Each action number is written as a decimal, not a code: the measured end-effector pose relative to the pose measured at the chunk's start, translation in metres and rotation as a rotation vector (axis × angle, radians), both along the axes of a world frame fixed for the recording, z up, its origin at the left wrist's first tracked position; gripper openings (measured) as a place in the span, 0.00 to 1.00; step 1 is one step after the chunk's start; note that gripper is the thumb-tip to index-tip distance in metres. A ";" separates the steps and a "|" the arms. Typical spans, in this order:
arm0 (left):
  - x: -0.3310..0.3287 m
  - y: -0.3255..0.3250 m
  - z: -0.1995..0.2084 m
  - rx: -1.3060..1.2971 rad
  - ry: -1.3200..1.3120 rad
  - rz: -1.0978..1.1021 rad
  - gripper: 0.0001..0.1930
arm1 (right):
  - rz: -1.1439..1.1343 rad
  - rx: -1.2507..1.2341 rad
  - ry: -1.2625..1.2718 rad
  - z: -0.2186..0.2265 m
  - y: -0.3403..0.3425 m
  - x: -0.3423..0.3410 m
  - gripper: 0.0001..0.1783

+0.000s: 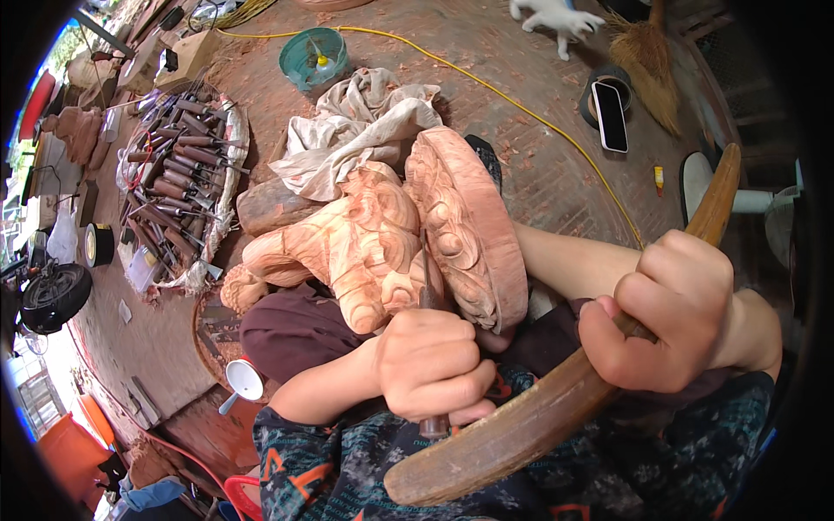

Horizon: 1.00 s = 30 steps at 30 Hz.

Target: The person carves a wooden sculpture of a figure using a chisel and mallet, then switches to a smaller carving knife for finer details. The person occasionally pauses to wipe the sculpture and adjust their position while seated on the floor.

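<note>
My left hand (439, 365) is closed round the dark handle of a carving chisel (429, 291). The chisel's blade end reaches up against a reddish wood carving (356, 247) with rounded, swirling relief, which lies before my lap. My right hand (665, 313) grips a long, curved wooden mallet (512, 434), whose thick end slants down to the left, close to the chisel's butt; I cannot tell whether they touch. The carving's thick round base (469, 226) faces right. A crumpled pale cloth (365, 130) and a log (274, 207) lie just behind the carving.
Many wood-handled chisels (182, 165) fill a sack-edged pile at the left. Beyond the cloth stands a green tub (313, 61). A yellow cord (486, 82) crosses the chip-strewn floor. To the right are a phone (610, 117), a broom (647, 69) and a fan (777, 204); a white cup (244, 379) sits lower left.
</note>
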<state>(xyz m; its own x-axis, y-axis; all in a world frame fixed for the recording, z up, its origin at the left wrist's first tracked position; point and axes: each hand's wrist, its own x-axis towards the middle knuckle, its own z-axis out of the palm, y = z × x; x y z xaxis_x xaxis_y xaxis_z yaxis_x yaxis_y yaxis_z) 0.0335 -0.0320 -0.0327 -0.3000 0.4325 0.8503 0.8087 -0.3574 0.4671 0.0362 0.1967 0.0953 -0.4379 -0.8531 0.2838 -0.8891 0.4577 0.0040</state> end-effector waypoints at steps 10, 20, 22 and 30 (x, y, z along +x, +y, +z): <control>-0.005 -0.003 -0.003 -0.020 -0.025 -0.014 0.10 | 0.125 -0.099 -0.045 0.000 -0.008 -0.005 0.17; -0.003 0.001 -0.007 0.043 -0.056 -0.009 0.09 | 0.122 -0.097 -0.065 -0.002 -0.008 -0.006 0.20; 0.001 0.005 -0.014 0.084 -0.058 0.012 0.09 | 0.093 -0.026 -0.062 0.003 -0.009 -0.007 0.20; -0.014 -0.004 -0.005 0.015 -0.082 0.043 0.13 | 0.015 0.160 -0.058 0.006 -0.007 -0.004 0.19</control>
